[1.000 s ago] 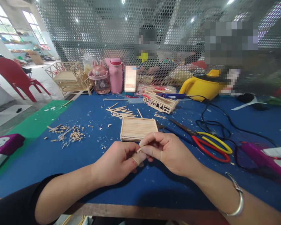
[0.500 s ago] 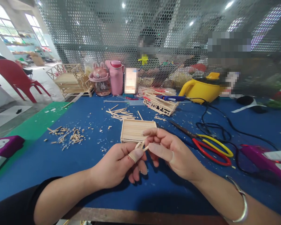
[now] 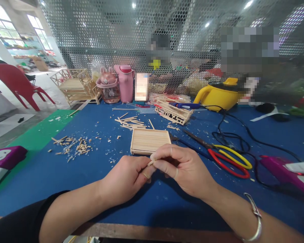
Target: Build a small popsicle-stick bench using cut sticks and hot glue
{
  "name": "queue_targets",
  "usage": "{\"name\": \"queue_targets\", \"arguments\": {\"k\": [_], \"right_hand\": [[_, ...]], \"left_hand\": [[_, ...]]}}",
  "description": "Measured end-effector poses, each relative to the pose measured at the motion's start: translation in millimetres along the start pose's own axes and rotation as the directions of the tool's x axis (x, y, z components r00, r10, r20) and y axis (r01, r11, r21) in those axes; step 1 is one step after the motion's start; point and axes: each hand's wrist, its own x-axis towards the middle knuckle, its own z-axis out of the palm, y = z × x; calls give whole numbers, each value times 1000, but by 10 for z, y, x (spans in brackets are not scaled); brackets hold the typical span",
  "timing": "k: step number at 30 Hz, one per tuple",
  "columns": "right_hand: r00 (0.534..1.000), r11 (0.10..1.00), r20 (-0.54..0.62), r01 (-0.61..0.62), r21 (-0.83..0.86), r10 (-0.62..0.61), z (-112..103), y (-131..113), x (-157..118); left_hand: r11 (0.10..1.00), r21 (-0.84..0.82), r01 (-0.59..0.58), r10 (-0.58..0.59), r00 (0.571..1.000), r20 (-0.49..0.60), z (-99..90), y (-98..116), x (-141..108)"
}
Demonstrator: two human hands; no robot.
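My left hand (image 3: pixel 131 175) is closed, pinching short wooden sticks (image 3: pixel 151 163) between thumb and fingertips. Against it, my right hand (image 3: pixel 184 167) pinches the same small sticks from the other side, its fingers closed; most of the sticks are hidden by the fingertips. Just beyond both hands lies a flat rectangular wooden panel (image 3: pixel 150 140) made of sticks laid side by side with a raised rim. Loose wooden sticks (image 3: pixel 131 123) lie behind the panel, and a small stick-built frame (image 3: pixel 174 113) stands further back.
Scissors with red and yellow handles (image 3: pixel 230 162) lie right of my right hand, near a black cord (image 3: pixel 243 135). Cut scraps (image 3: pixel 78 145) are heaped at left. A pink bottle (image 3: pixel 126 84), a phone (image 3: pixel 141 87) and a yellow pot (image 3: pixel 218 96) stand along the back.
My right hand has moved slightly left and closed in on my left hand. The fingertips now meet around the sticks, which show less than before.
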Motion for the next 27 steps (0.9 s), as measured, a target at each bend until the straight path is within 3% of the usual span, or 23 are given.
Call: {"name": "queue_targets", "arguments": {"k": [6,9,12,17,19,24,27], "right_hand": [[967,944,129,-244,223,219,-40,-24,23],[947,918,210,-295,265,243,-59,-17,36],[947,932,229,-279,231,227,-57,-10,36],[996,996,59,-61,-60,65,-41,-10,23],[999,991,44,-23,-128,28,-39,-5,18],[990,992,97,-91,-93,100,-18,39,-4],[979,989,139,-142,-40,146,1,50,-15]], "left_hand": [[984,175,-43,38,999,30,-33,-36,2],[978,200,-49,49,999,4,-44,-37,-7],[995,92,-24,25,1000,-11,-26,-30,-15],[997,-11,78,-78,997,-17,12,-14,-8],[993,-32,111,-111,994,0,14,-5,2],[989,-60,136,-133,990,49,20,3,9],[966,-143,216,-199,972,125,38,3,0]]}}
